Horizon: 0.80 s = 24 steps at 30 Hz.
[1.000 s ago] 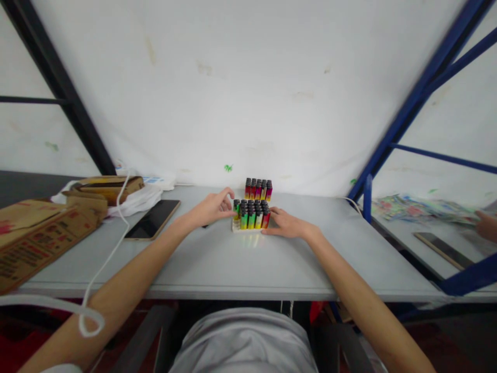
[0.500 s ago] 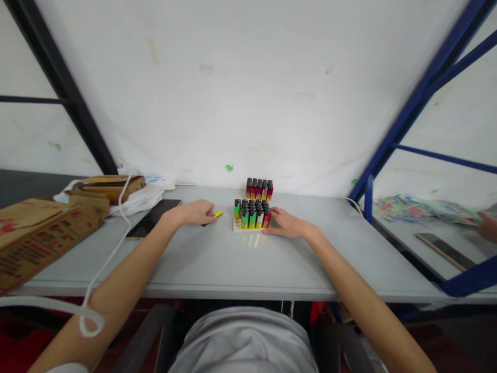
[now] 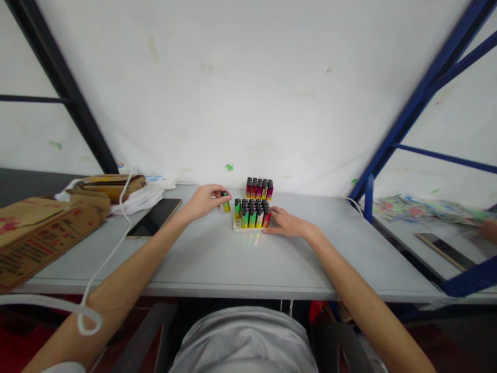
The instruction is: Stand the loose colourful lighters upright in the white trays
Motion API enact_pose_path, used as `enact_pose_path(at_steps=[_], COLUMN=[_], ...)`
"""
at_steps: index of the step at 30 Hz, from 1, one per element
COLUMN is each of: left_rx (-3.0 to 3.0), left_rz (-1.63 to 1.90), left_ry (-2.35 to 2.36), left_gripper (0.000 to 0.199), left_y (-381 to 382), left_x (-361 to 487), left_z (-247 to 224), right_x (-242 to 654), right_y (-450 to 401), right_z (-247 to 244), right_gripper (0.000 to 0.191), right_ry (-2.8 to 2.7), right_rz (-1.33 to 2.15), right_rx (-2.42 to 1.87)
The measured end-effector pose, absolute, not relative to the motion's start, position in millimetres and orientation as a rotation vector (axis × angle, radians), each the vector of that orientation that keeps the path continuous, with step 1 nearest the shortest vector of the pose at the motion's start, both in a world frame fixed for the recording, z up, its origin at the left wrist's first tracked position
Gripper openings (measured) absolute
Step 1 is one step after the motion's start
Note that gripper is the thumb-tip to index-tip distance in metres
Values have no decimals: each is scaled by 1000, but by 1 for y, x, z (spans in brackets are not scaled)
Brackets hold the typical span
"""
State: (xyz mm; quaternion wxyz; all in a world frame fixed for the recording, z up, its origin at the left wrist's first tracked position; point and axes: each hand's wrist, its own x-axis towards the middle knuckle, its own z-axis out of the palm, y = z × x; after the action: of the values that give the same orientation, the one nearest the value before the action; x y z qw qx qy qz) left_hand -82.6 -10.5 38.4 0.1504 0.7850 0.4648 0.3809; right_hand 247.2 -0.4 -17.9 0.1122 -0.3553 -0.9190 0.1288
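Between the fingertips of my left hand is a green-yellow lighter, upright with its black top uppermost, just left of a clear tray. Several lighters stand in that tray in rows, green, yellow and red with black tops; its front left corner holds none. My right hand rests at the tray's right side, thumb near the front corner and fingers at the red lighters. Behind, nearer the wall, stands a second group of lighters, red, pink and yellow.
A black phone lies on the grey table to the left, near cardboard boxes, white plastic and a white cable. Blue frame posts rise at right; beyond are packets, another phone and a person's blurred hand.
My left hand has moved up and toward the tray, and the lighter in it has turned from lying tilted to upright. My right hand stays at the tray.
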Motion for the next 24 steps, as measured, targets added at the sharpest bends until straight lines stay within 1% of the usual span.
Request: enact_pose_path(at_steps=[4, 9, 13, 18, 24], left_rx=[2133, 1846, 1777, 1512, 1491], left_rz=[1085, 897, 947, 955, 987], left_ry=[1219, 1091, 1133, 1304, 1272], left_gripper=[38, 38, 43, 53, 43], left_y=[-14, -26, -25, -15, -14], left_x=[-76, -67, -64, -62, -61], left_z=[36, 36, 36, 32, 30], right_x=[247, 247, 246, 247, 247], right_y=[0, 0, 0, 0, 1], right_z=[-18, -18, -17, -17, -18], right_gripper=[83, 83, 84, 85, 87], right_ry=[-2682, -2689, -2703, -2696, -2703], right_rz=[361, 379, 383, 376, 373], right_rx=[-1042, -1035, -1039, -1040, -1024])
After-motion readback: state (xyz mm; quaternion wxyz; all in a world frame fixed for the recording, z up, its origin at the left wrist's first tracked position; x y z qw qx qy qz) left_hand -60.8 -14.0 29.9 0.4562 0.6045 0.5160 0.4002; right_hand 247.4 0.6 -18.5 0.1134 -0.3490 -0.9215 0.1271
